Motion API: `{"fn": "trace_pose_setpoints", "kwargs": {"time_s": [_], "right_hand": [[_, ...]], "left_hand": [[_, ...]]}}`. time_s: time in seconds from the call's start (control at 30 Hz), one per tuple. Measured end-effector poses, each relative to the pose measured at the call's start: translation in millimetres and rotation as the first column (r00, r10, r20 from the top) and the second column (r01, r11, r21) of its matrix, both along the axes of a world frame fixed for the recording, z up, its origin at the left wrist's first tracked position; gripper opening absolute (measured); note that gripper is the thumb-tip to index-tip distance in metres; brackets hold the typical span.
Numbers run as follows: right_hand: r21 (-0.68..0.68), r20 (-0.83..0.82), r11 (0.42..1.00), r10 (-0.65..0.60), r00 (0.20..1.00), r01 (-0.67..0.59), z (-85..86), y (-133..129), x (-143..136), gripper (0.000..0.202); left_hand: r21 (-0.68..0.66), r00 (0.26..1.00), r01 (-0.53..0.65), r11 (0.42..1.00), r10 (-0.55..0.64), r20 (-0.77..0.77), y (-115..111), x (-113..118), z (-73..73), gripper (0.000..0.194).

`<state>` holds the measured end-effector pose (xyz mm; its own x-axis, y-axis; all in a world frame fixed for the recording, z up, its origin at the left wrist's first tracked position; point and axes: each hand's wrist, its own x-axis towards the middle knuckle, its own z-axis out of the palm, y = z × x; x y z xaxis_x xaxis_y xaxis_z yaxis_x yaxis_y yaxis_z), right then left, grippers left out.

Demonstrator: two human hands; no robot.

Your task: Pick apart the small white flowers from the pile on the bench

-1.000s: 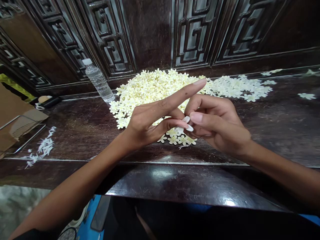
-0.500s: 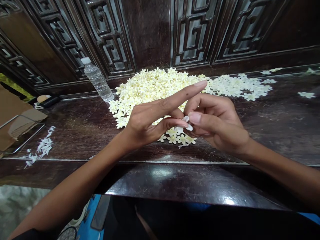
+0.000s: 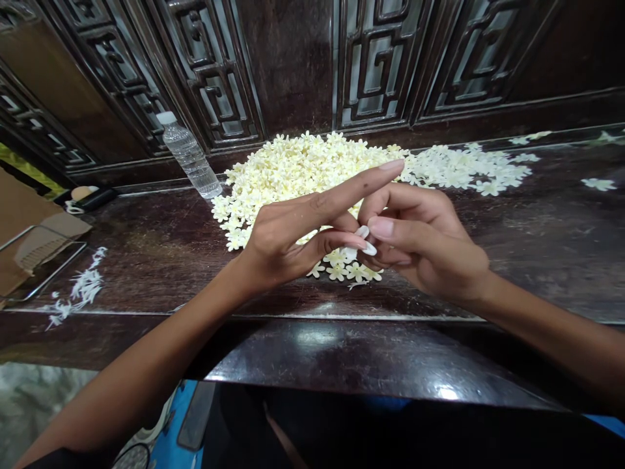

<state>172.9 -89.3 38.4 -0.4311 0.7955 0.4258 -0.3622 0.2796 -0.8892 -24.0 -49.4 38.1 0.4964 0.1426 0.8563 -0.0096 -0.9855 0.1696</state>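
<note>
At frame centre, your left hand (image 3: 288, 238) and right hand (image 3: 424, 244) pinch a small white flower (image 3: 362, 240) together, grip clenched, index finger extended, above the heap of cream flowers (image 3: 297, 166); dark wooden surface (image 3: 561, 228) lies open at right.

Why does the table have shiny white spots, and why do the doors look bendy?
Head view: lamp glare gleams on the dark table edge below the hands; the wide lens bows the carved panels and leans the water bottle; the flower pile looks sharp.
</note>
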Motion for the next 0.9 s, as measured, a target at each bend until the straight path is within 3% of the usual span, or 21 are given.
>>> {"fn": "trace_pose_setpoints", "kwargs": {"time_s": [0.2, 0.9], "right_hand": [[-0.012, -0.006, 1.000, 0.006, 1.000, -0.006, -0.9, 0.7, 0.2, 0.020], [0.031, -0.029, 0.999, 0.038, 0.999, -0.037, -4.5, 4.0, 0.4, 0.017]], "left_hand": [[-0.110, 0.998, -0.049, 0.993, 0.044, -0.044, -2.1, -3.4, -5.8, 0.058], [0.020, 0.998, -0.059, 0.998, 0.059, -0.002, 2.3, -0.3, -3.5, 0.058]]}}
